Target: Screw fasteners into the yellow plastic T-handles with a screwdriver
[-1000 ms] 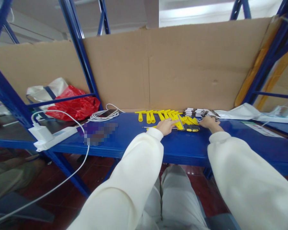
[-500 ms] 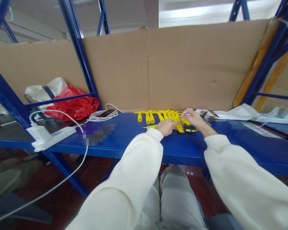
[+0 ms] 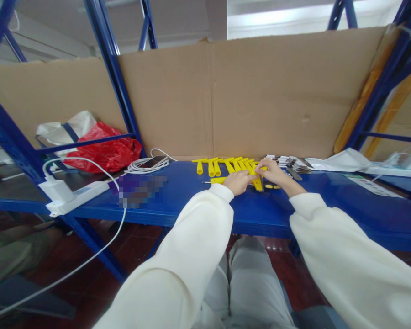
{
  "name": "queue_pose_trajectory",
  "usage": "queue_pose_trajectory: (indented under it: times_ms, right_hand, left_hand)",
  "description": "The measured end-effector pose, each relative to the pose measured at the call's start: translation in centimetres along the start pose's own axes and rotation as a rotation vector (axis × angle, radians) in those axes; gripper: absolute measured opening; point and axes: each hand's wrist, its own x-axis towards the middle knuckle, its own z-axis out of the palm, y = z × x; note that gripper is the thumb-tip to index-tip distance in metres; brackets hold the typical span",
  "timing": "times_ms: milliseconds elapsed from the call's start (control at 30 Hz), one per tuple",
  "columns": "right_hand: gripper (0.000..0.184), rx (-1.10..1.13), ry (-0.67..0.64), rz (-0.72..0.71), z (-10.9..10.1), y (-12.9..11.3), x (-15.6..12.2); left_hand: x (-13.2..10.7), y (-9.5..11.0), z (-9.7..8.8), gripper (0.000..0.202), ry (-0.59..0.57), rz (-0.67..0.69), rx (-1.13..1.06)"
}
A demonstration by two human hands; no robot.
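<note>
My left hand [image 3: 239, 181] is closed around a yellow T-shaped plastic handle [image 3: 218, 181], whose end sticks out to the left of the fingers. The piece's wider yellow head [image 3: 258, 184], with a thin greyish edge, shows between my hands. Fingertips of my right hand [image 3: 270, 170] are pinched together at the top of that head; anything small between them is hidden. Beneath my hands lies a screwdriver, its black-and-yellow handle [image 3: 271, 186] on the right and its thin shaft [image 3: 206, 183] showing on the left. Several similar yellow T-shaped handles [image 3: 211, 167] lie in a row behind.
Several flat metal blades [image 3: 291, 163] are piled right of the row. White packaging [image 3: 340, 162] and a printed sheet [image 3: 371, 186] lie farther right. At left are a coiled white cable [image 3: 147, 165], a power strip [image 3: 85, 196] and a red bag [image 3: 104, 146]. Cardboard [image 3: 260, 91] backs the blue bench [image 3: 188, 196].
My right hand has shifted slightly left and down, its fingertips closer to my left hand at the head of the yellow handle. The upright metal edge seen there earlier is now mostly covered.
</note>
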Motion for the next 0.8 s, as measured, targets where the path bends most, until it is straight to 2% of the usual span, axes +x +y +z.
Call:
queue_pose_trajectory:
  times_ms: [267,400,500,600,800]
  right_hand:
    - [0.016,-0.015,0.009,0.107,0.5,-0.3,-0.1]
    - [0.011,0.099,0.115,0.223,0.7,-0.6,-0.2]
    - [0.013,0.180,0.171,0.314,0.3,-1.0,-0.4]
    - [0.012,0.251,0.078,0.358,-0.4,-1.5,-0.8]
    - [0.019,0.310,-0.113,0.354,-1.1,-2.4,-1.5]
  left_hand:
    - [-0.2,0.3,-0.3,0.061,0.028,-0.004,0.015]
    - [-0.3,0.4,-0.6,0.059,0.014,-0.024,-0.001]
    - [-0.3,0.2,-0.5,0.056,0.035,-0.060,-0.042]
    - [-0.3,0.0,-0.2,0.053,0.060,-0.104,-0.076]
    - [-0.2,-0.3,0.2,0.049,0.100,-0.144,-0.110]
